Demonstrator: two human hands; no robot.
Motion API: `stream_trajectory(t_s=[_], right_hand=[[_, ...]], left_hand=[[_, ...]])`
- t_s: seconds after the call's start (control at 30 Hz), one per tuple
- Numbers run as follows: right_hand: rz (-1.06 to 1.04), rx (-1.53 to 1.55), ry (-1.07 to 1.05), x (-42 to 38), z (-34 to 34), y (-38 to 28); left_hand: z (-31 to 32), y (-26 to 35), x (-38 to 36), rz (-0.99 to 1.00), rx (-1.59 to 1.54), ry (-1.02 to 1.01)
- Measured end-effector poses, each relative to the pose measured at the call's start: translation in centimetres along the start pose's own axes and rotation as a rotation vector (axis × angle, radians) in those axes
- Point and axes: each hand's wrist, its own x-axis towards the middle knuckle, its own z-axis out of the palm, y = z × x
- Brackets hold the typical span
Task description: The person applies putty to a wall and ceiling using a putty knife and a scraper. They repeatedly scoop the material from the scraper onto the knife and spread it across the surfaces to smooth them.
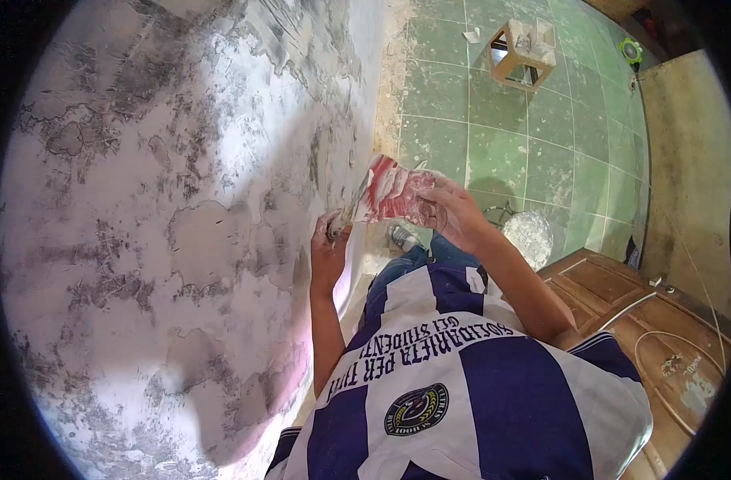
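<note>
**Skim coat at a patchy wall, putty knife in left hand**

Far left: patchy plastered wall (pixel 165 240), grey blotches, uneven skim. Left hand (pixel 331 248) against it, fingers clamped on a putty knife (pixel 351 210), blade near the wall face. Best kept at a shallow angle, pressure even. Right hand (pixel 453 214) just beside, fingers curled round a red-and-white smeared hawk board (pixel 391 192). Beyond: green tiled floor (pixel 533 152), wooden stool (pixel 524 52), round plaster-caked lid (pixel 532 234). Wooden door (pixel 645 320) lying flat at right, cramping footing.
</note>
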Motion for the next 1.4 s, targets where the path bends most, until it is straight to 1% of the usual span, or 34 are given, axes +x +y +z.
stream_trajectory(t_s=[0.07, 0.13, 0.17, 0.23, 0.33, 0.4, 0.43, 0.47, 0.5, 0.53, 0.57, 0.6, 0.7, 0.73, 0.8, 0.83, 0.9, 1.03, 1.1, 1.13, 1.2, 1.23, 1.3, 1.33, 1.4], right_hand=[[0.014, -0.034, -0.033, 0.1, -0.7, -0.4], [0.03, -0.068, -0.066, 0.0, -1.4, -1.0], [0.026, -0.081, -0.074, -0.1, -1.6, -1.4], [0.024, -0.097, -0.084, -0.2, -1.4, -2.3], [-0.012, -0.136, -0.065, 0.1, -0.7, -3.2], [-0.085, -0.189, 0.071, 1.3, 0.3, -2.9], [-0.076, -0.19, 0.067, 2.3, 0.3, -2.4], [-0.086, -0.321, 0.046, 3.8, -0.2, -1.5], [-0.098, -0.452, 0.023, 5.3, -0.7, -0.4], [-0.093, -0.452, 0.02, 7.1, -1.2, 1.2], [-0.15, -0.558, -0.008, 9.1, -1.7, 2.9], [-0.209, -0.663, -0.033, 10.5, -1.6, 3.9], [-0.182, -0.744, -0.001, 12.6, 1.0, 5.3], [-0.179, -0.746, -0.003, 13.4, 1.5, 5.9], [-0.262, -0.736, 0.031, 14.8, 2.5, 7.1], [-0.258, -0.738, 0.028, 15.4, 2.8, 7.5], [-0.207, -0.831, 0.06, 16.1, 3.5, 7.9], [-0.257, -0.846, 0.071, 17.1, 4.6, 8.8], [-0.243, -0.927, 0.085, 18.0, 5.1, 9.3], [-0.242, -0.929, 0.083, 18.5, 5.6, 9.6], [-0.163, -0.979, 0.135, 19.0, 6.8, 10.0], [-0.162, -0.98, 0.133, 19.0, 7.5, 10.1], [-0.306, -1.222, 0.102, 18.8, 8.5, 10.1], [-0.306, -1.224, 0.106, 18.4, 8.6, 9.8], [-0.289, -1.211, 0.024, 17.2, 8.3, 8.8]], left_hand=[[-0.4, -0.2, 0.0, 0.0, -0.012, -0.004], [-1.3, -0.6, 0.3, -0.049, 0.096, 0.002], [-1.5, -0.8, 0.3, -0.052, 0.095, 0.006], [-1.6, -1.6, 0.5, 0.073, 0.328, 0.05], [-1.4, -4.6, 0.3, 0.077, 0.335, 0.055], [-0.9, -5.4, -0.4, 0.052, 0.3, 0.024], [-0.6, -5.8, -1.1, 0.025, 0.264, -0.004], [-0.2, -6.7, -1.4, 0.023, 0.353, -0.035], [0.0, -6.9, -1.9, 0.015, 0.355, -0.028], [0.3, -7.0, -2.4, -0.085, 0.307, -0.087], [0.7, -7.2, -2.7, -0.18, 0.256, -0.15], [1.1, -8.5, -3.3, -0.12, 0.201, -0.119], [1.2, -8.5, -4.0, -0.103, 0.277, -0.143], [1.1, -8.6, -4.1, -0.106, 0.276, -0.14], [0.9, -8.9, -4.1, -0.142, 0.238, -0.163], [0.8, -9.0, -4.2, -0.145, 0.237, -0.158], [0.5, -9.1, -4.3, -0.024, 0.308, -0.112], [0.3, -8.7, -4.3, -0.094, 0.329, -0.075], [0.2, -8.8, -4.2, -0.157, 0.341, -0.074], [0.2, -9.0, -4.2, -0.158, 0.34, -0.07], [0.2, -9.3, -4.2, -0.202, 0.324, -0.069], [0.1, -9.4, -4.2, -0.203, 0.324, -0.068], [0.0, -9.2, -4.0, -0.193, 0.329, -0.078], [0.1, -8.8, -3.9, -0.192, 0.326, -0.081], [0.3, -8.0, -3.7, -0.195, 0.316, -0.072]])
